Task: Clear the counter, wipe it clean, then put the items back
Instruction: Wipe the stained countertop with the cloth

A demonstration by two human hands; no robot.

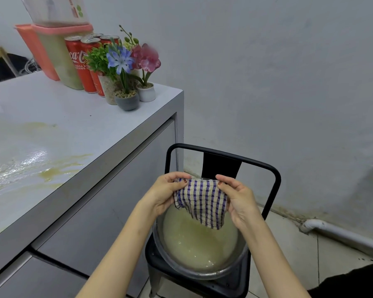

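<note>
A blue-and-beige checked cloth (pixel 202 201) hangs spread between both my hands above a metal basin (pixel 243 254) of cloudy yellowish water. My left hand (pixel 166 192) pinches the cloth's upper left edge, and my right hand (pixel 238 196) pinches its upper right edge. The basin sits on a black metal chair (pixel 274 175) beside the counter. The white counter (pixel 78 125) at left shows a wet, yellowish smear (pixel 41 166) near its front edge.
At the counter's far corner stand red cola cans (pixel 82 63), three small flower pots (pixel 127 100) and pink-lidded plastic containers (pixel 60 50). A grey wall is right behind the chair. A white pipe (pixel 340 233) runs along the tiled floor at right.
</note>
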